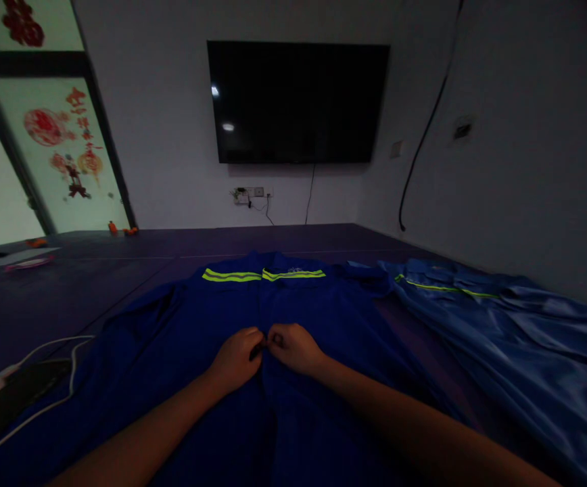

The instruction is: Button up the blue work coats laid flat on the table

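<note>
A dark blue work jacket (324,325) with yellow-green reflective stripes lies flat on a dark purple surface (121,270), its collar end away from me. My left hand (237,358) and my right hand (293,348) meet at the jacket's front opening in the middle. Both hands have their fingers closed in a pinch on the fabric edges there, knuckles nearly touching. What sits between the fingertips is too dark to make out beyond the cloth.
A second, lighter blue garment (517,325) with a reflective stripe is spread at the right. A white cable (44,352) and a dark flat device (14,392) lie at the left. A black TV (298,101) hangs on the far wall.
</note>
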The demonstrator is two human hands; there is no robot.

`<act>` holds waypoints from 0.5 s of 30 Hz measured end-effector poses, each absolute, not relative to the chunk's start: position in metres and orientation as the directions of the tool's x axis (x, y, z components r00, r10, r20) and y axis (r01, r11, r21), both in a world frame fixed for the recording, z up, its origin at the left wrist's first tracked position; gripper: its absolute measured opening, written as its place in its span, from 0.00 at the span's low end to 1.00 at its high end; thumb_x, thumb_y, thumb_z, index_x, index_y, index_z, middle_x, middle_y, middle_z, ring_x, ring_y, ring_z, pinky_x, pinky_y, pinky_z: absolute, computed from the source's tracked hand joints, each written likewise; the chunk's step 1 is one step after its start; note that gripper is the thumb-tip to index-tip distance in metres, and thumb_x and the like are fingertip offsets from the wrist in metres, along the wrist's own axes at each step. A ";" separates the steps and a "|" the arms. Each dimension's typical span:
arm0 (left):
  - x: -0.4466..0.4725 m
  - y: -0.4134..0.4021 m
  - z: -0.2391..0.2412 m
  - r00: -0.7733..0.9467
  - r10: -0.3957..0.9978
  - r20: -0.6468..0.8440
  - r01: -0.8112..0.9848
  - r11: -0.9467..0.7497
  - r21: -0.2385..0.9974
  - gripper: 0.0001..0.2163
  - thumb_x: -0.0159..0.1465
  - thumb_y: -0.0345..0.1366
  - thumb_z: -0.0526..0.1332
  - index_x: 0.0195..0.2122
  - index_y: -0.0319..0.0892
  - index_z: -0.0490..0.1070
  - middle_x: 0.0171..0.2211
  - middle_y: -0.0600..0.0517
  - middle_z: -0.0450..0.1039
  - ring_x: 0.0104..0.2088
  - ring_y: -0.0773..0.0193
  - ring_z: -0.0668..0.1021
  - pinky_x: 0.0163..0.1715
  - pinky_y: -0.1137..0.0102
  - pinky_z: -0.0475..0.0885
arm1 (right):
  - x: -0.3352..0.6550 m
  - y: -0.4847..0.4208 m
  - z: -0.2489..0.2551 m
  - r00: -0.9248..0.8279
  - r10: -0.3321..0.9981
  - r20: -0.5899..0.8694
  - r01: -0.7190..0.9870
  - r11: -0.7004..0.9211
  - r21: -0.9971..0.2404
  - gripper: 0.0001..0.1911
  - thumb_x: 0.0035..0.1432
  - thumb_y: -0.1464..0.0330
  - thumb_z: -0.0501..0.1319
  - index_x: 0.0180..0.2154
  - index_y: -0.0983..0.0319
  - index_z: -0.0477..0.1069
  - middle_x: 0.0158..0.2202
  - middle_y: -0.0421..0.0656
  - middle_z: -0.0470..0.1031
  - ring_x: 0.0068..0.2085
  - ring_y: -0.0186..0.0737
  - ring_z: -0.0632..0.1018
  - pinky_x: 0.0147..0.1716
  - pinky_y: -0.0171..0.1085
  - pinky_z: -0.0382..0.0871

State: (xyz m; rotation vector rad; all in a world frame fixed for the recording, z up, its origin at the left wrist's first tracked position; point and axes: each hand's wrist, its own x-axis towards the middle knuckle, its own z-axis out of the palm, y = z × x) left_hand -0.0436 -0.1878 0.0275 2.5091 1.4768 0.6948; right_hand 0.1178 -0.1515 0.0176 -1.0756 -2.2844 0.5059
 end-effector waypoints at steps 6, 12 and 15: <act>-0.044 -0.188 0.028 0.413 0.855 0.313 0.795 -0.506 0.334 0.07 0.52 0.23 0.51 0.25 0.41 0.62 0.27 0.53 0.65 0.31 0.65 0.69 0.29 0.73 0.61 | 0.118 -0.150 0.017 -0.534 0.782 0.321 0.568 0.613 -0.550 0.06 0.46 0.73 0.56 0.29 0.62 0.70 0.22 0.37 0.72 0.23 0.30 0.71 0.22 0.28 0.56; -0.044 -0.188 0.029 0.415 0.858 0.303 0.790 -0.505 0.347 0.06 0.52 0.23 0.50 0.25 0.41 0.62 0.27 0.53 0.65 0.31 0.65 0.69 0.29 0.73 0.61 | 0.118 -0.151 0.018 -0.522 0.792 0.317 0.580 0.602 -0.549 0.05 0.47 0.73 0.56 0.29 0.62 0.70 0.23 0.37 0.72 0.24 0.30 0.71 0.22 0.28 0.56; -0.044 -0.188 0.028 0.415 0.857 0.306 0.786 -0.507 0.353 0.06 0.52 0.24 0.50 0.25 0.41 0.62 0.27 0.53 0.65 0.31 0.65 0.69 0.29 0.73 0.61 | 0.118 -0.151 0.017 -0.516 0.794 0.322 0.572 0.599 -0.560 0.05 0.46 0.73 0.56 0.28 0.62 0.70 0.22 0.37 0.71 0.23 0.30 0.71 0.21 0.27 0.55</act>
